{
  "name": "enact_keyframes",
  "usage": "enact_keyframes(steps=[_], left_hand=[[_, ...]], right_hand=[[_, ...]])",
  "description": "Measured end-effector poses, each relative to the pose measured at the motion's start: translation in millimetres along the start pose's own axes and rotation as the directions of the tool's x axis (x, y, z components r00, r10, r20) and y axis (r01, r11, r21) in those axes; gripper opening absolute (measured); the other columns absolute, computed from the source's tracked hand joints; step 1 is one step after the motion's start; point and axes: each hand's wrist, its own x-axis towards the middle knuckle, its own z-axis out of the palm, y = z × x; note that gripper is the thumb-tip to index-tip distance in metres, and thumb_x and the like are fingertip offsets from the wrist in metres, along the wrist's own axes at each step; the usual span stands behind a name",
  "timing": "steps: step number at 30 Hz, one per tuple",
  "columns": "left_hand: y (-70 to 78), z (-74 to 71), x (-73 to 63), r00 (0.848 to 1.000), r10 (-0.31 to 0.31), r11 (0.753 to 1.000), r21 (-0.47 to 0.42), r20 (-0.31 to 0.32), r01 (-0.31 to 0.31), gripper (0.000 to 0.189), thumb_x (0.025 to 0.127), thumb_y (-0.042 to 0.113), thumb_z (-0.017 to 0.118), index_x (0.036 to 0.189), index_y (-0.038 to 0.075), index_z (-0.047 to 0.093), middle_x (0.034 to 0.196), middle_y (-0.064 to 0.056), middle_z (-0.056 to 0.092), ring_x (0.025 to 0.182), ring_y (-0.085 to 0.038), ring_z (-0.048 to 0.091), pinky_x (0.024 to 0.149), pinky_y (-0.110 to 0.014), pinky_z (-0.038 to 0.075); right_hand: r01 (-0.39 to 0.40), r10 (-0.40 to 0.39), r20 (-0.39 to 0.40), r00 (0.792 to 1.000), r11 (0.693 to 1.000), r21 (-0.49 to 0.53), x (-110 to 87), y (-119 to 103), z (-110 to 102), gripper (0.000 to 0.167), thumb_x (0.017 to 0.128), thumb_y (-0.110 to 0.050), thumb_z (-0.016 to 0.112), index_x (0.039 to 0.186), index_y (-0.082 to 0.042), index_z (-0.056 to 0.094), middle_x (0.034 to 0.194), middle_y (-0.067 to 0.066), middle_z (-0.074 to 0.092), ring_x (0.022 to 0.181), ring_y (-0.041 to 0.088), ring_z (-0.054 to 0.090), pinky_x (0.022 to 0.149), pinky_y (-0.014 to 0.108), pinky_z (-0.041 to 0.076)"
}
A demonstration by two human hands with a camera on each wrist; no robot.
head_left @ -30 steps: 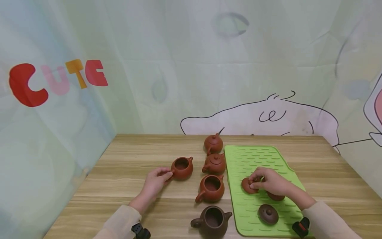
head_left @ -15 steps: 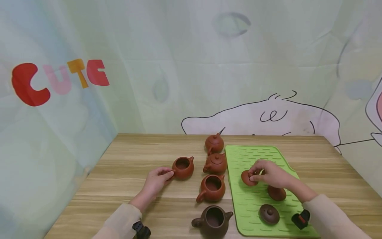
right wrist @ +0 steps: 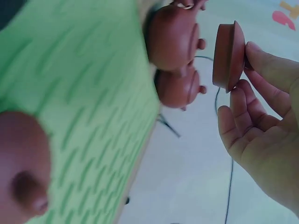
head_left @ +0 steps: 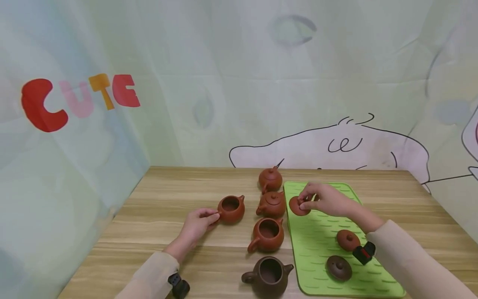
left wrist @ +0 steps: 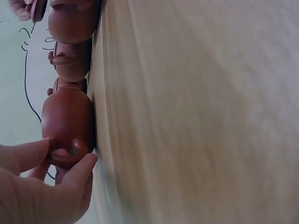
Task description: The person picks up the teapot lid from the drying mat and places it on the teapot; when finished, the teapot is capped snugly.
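My left hand (head_left: 196, 227) pinches the handle of a lidless reddish-brown clay teapot (head_left: 232, 216), which stands on the table with its spout pointing away to the right. In the left wrist view, thumb and fingers close around that teapot's handle (left wrist: 65, 160). My right hand (head_left: 328, 200) holds a reddish-brown teapot lid (head_left: 296, 207) by its knob. That lid (right wrist: 228, 56) is raised in the air, above the left part of the green mat (head_left: 317, 261). Two more lids rest on the mat, one reddish-brown (head_left: 347, 241) and one dark brown (head_left: 339, 269).
A column of teapots stands left of the mat. The far two, a small one (head_left: 270, 180) and another (head_left: 272, 206), wear lids. Nearer are a lidless reddish teapot (head_left: 268, 236) and a lidless dark brown teapot (head_left: 269, 276). A printed curtain (head_left: 186, 104) hangs behind the wooden table.
My right hand has lifted the lid off the mat and carried it left and away from me. This uncovers the reddish lid behind it. The left hand stays on the teapot handle.
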Motion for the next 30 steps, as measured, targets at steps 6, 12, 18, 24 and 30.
enact_keyframes(steps=[6, 12, 18, 24, 30], left_hand=[[-0.4, -0.9, 1.3, 1.0, -0.004, 1.0, -0.011, 0.007, 0.005, 0.016, 0.089, -0.006, 0.062, 0.101, -0.015, 0.063, 0.103, -0.02, 0.065, 0.088, -0.019, 0.066, 0.08, -0.035, 0.056], [1.3, -1.4, 1.7, 1.0, -0.021, 1.0, -0.022, 0.007, 0.021, 0.014, 0.088, -0.007, 0.062, 0.1, -0.015, 0.063, 0.102, -0.02, 0.066, 0.086, -0.019, 0.066, 0.08, -0.036, 0.056], [1.4, -1.7, 1.4, 1.0, -0.009, 1.0, 0.007, 0.013, 0.009, 0.014, 0.089, -0.006, 0.062, 0.1, -0.015, 0.064, 0.102, -0.02, 0.065, 0.086, -0.019, 0.066, 0.079, -0.035, 0.057], [2.3, -0.8, 1.0, 1.0, -0.01, 1.0, 0.011, 0.022, 0.009, 0.013, 0.089, -0.007, 0.061, 0.099, -0.015, 0.064, 0.102, -0.019, 0.067, 0.084, -0.017, 0.066, 0.077, -0.034, 0.057], [2.7, -1.2, 1.0, 1.0, -0.016, 1.0, 0.024, 0.017, 0.016, 0.011, 0.089, -0.007, 0.061, 0.097, -0.014, 0.064, 0.101, -0.018, 0.067, 0.083, -0.017, 0.066, 0.077, -0.034, 0.057]], right_hand=[[0.021, -0.021, -0.001, 1.0, 1.0, -0.017, 22.1, -16.7, 1.8, 0.011, 0.089, -0.014, 0.069, 0.099, -0.01, 0.071, 0.092, -0.003, 0.062, 0.085, 0.012, 0.058, 0.075, 0.031, 0.052], [0.011, -0.011, 0.006, 1.0, 1.0, 0.008, 43.6, -31.6, 9.9, 0.013, 0.089, -0.02, 0.069, 0.098, -0.011, 0.07, 0.095, -0.002, 0.064, 0.087, 0.013, 0.058, 0.078, 0.033, 0.051], [0.014, -0.013, -0.012, 1.0, 0.999, 0.038, 63.9, -40.8, 20.0, 0.015, 0.088, -0.02, 0.07, 0.099, -0.01, 0.071, 0.097, 0.001, 0.065, 0.088, 0.015, 0.056, 0.076, 0.032, 0.049], [0.023, -0.023, -0.011, 1.0, 0.999, 0.027, 84.3, -47.0, 32.6, 0.015, 0.088, -0.02, 0.071, 0.099, -0.009, 0.072, 0.094, 0.0, 0.062, 0.086, 0.016, 0.054, 0.077, 0.032, 0.046], [-0.003, 0.002, 0.011, 1.0, 0.996, 0.094, 100.2, -56.7, 45.0, 0.017, 0.088, -0.017, 0.071, 0.101, -0.006, 0.071, 0.096, 0.003, 0.066, 0.087, 0.015, 0.06, 0.081, 0.033, 0.051]])
